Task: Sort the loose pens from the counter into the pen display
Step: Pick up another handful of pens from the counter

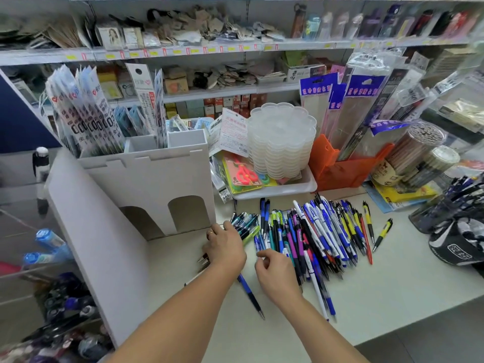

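A wide pile of loose pens [317, 231], blue, black, purple, yellow and green, lies on the white counter [392, 279]. My left hand [226, 246] lies knuckles-up at the pile's left edge, fingers curled round a small bundle of pens whose tips stick out at its lower left [203, 259]. My right hand [275, 273] hovers over the pile's near left part, fingers curled, thumb and forefinger close together; I cannot tell whether they pinch a pen. A blue and black pen [250, 294] lies apart between my forearms. The white cardboard pen display [146, 184] stands to the left.
A white tray [288, 189] with stacked clear palettes and scissors sits behind the pile. An orange holder [340, 169] and pencil tubs stand at the back right. A black cup full of pens [450, 205] and a dark cap [458, 247] are at the right. Shelves rise behind.
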